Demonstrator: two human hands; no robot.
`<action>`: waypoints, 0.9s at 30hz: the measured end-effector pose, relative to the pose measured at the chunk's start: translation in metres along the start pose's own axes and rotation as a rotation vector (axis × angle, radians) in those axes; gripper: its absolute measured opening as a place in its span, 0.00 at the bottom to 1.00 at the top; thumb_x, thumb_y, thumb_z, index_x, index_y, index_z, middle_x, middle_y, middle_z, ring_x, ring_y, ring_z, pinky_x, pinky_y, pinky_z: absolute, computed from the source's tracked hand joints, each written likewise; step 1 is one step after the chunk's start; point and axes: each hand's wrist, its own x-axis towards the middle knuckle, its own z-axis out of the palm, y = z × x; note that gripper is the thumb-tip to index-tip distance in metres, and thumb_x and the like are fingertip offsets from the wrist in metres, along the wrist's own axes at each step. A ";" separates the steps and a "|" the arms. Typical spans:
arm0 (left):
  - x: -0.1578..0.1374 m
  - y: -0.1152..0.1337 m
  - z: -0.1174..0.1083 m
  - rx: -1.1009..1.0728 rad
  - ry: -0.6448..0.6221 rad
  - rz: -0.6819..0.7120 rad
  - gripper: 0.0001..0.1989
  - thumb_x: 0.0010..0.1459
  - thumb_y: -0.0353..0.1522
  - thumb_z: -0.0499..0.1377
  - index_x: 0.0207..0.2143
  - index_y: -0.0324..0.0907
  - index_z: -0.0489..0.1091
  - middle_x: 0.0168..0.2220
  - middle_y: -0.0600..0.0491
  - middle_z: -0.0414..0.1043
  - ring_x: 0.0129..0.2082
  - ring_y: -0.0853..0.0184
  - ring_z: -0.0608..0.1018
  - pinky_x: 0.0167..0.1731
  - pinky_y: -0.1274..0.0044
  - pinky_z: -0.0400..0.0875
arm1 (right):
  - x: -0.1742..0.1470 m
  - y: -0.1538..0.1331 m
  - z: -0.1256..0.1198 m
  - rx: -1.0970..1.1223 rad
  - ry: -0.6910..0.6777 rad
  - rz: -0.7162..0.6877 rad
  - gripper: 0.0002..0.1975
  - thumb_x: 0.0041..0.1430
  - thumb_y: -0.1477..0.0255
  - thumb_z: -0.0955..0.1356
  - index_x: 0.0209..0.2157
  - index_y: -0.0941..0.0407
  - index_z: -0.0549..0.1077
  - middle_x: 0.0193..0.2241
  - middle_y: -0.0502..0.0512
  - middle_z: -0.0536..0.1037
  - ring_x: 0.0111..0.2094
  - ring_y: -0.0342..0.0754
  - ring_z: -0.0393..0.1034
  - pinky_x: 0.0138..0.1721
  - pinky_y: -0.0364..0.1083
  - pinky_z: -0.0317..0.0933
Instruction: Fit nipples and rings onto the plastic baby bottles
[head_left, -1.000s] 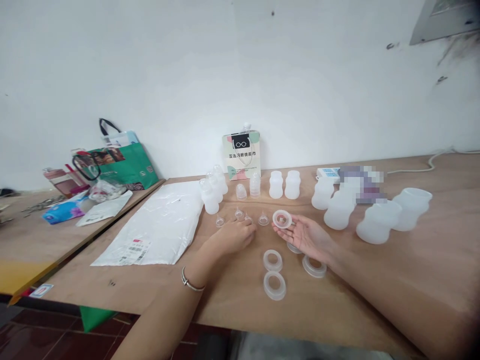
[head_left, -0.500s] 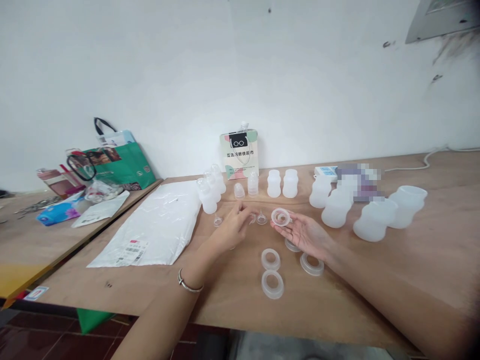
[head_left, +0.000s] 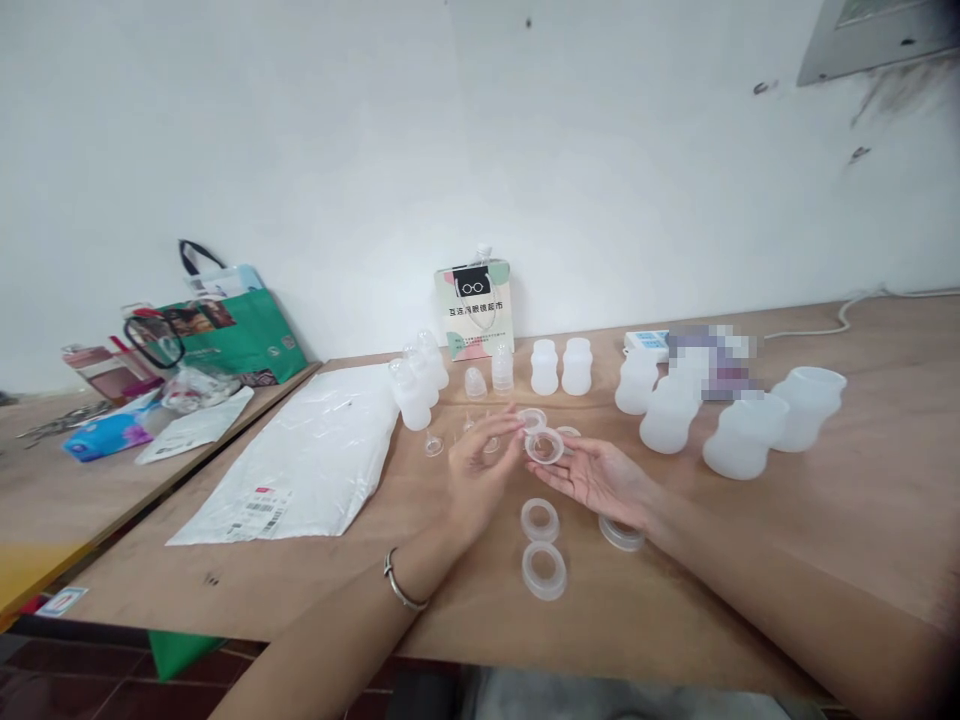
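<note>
My right hand is palm up, its fingertips closed on a translucent bottle collar ring. Another pale rim shows just behind those fingers. My left hand pinches the edge of a clear round-rimmed piece right beside the collar; its exact kind is unclear. Clear bottle nipples stand on the table near the left hand. Two loose collar rings lie in front of the hands, and another collar ring is partly covered by my right hand.
White bottles with clear domed tops stand at the left back. Several frosted bottle bodies are at the right. A clear cap, a paper bag, a white plastic mailer and a green bag are also around.
My left hand has moved right from among the nipples and now pinches a round piece beside the collar. My right hand has shifted slightly left with its collar ring.
</note>
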 end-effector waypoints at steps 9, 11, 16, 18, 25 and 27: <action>-0.002 -0.007 -0.002 0.331 -0.281 0.173 0.07 0.54 0.30 0.56 0.36 0.44 0.71 0.39 0.51 0.73 0.49 0.63 0.70 0.55 0.57 0.53 | -0.003 0.000 0.001 0.003 -0.054 -0.019 0.11 0.60 0.76 0.57 0.41 0.58 0.67 0.38 0.55 0.76 0.39 0.41 0.72 0.49 0.44 0.62; -0.001 -0.007 -0.005 0.335 -0.334 0.223 0.08 0.53 0.30 0.56 0.38 0.44 0.70 0.40 0.49 0.70 0.47 0.63 0.70 0.51 0.61 0.60 | -0.003 -0.001 0.000 -0.030 -0.057 -0.026 0.11 0.60 0.75 0.57 0.41 0.58 0.67 0.38 0.55 0.76 0.39 0.42 0.72 0.48 0.45 0.62; -0.002 -0.004 -0.007 0.318 -0.393 0.265 0.13 0.51 0.34 0.58 0.40 0.41 0.67 0.46 0.45 0.62 0.49 0.64 0.68 0.47 0.69 0.66 | -0.004 0.000 -0.001 -0.125 -0.123 -0.042 0.13 0.61 0.69 0.57 0.41 0.58 0.67 0.37 0.56 0.76 0.40 0.43 0.71 0.47 0.44 0.61; -0.002 -0.004 -0.007 0.327 -0.415 0.260 0.12 0.52 0.34 0.57 0.40 0.41 0.66 0.45 0.46 0.63 0.47 0.65 0.69 0.46 0.70 0.67 | -0.004 0.001 -0.001 -0.125 -0.128 -0.053 0.14 0.60 0.67 0.57 0.40 0.58 0.68 0.38 0.56 0.76 0.40 0.44 0.71 0.47 0.44 0.61; -0.002 -0.003 -0.007 0.338 -0.394 0.268 0.11 0.53 0.33 0.56 0.41 0.42 0.66 0.44 0.46 0.65 0.45 0.65 0.71 0.43 0.71 0.69 | -0.003 0.002 -0.005 -0.167 -0.103 -0.083 0.11 0.55 0.77 0.60 0.39 0.57 0.69 0.38 0.55 0.76 0.43 0.43 0.70 0.49 0.45 0.60; -0.001 -0.003 -0.008 0.324 -0.388 0.276 0.11 0.53 0.33 0.57 0.41 0.42 0.66 0.44 0.46 0.65 0.45 0.65 0.71 0.43 0.71 0.69 | -0.001 0.004 -0.008 -0.195 -0.098 -0.101 0.10 0.54 0.77 0.63 0.40 0.57 0.69 0.38 0.53 0.76 0.42 0.42 0.70 0.48 0.43 0.60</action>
